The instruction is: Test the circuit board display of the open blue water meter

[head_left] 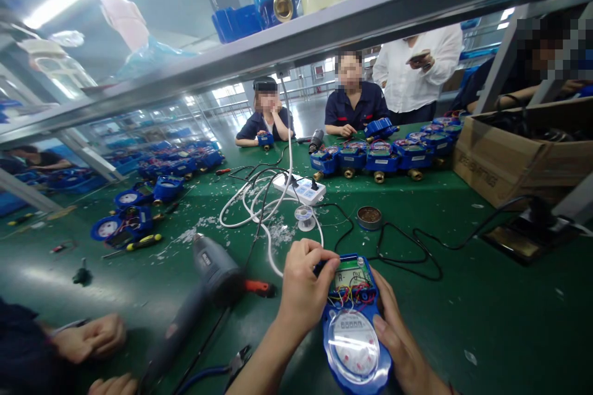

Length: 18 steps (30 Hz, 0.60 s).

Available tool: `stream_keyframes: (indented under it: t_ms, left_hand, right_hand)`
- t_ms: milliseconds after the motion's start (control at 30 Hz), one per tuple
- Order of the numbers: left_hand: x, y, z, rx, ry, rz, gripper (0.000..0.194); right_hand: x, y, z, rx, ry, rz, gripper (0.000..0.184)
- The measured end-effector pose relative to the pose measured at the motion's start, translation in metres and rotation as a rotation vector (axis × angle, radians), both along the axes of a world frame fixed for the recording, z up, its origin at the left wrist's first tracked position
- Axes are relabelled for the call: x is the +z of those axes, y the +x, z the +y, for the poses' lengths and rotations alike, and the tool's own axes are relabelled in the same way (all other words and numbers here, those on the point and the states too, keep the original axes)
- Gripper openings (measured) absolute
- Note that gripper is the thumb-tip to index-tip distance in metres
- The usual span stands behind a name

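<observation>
1. Left hand [303, 278]: at the upper left edge of the blue meter [356, 352], thumb and index finger drawn together at their tips. Whether anything is gripped between them cannot be told.
2. Right hand [396, 327]: curved around the meter's right side, thumb on the near part, holding it.
3. Blue meter: in front of the person, between both hands. Upper housing uncovered, exposing a display [349, 278] and coloured wires [347, 299]; round clear-faced dial below.
4. Left of the left hand, on the green worktop [519, 321]: a grey heat gun [217, 271], with a red handle [259, 287] just beside it. Pliers [238, 361] lie nearer the person.
5. Beyond the meter: a spool [304, 217], a round tin [369, 217] and a white power strip [299, 189] with black plugs inserted. White cable [250, 207] loops beside the strip.
6. Farther left: a yellow-and-black screwdriver [143, 242] beside opened blue meters.
7. Far side: a row of blue units [382, 157] with brass fittings; a cardboard box [523, 163] at right.
8. Personnel: a co-worker's hand [92, 336] at lower left; two people seated opposite; one standing in a white shirt [419, 71].
</observation>
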State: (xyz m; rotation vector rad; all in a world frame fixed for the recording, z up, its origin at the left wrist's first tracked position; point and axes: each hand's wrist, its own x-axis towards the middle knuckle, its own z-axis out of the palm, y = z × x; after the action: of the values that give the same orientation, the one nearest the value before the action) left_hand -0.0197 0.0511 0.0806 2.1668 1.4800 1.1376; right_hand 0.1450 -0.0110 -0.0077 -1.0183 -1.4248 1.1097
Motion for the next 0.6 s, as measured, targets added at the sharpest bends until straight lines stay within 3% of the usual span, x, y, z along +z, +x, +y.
stream_keyframes:
  t_ms: [267,600]
  left_hand:
    - [-0.0014,0.0018,-0.0033,0.067,0.002,0.016,0.013]
    - [-0.0051,0.0005,-0.0025,0.052,-0.007,-0.024,0.013]
  right_hand:
    - [-0.0006,-0.0001,0.0004,-0.012,0.009,-0.015,0.059]
    - [0.0001,-0.0004,0.0033,0.011,0.030,0.022,0.058]
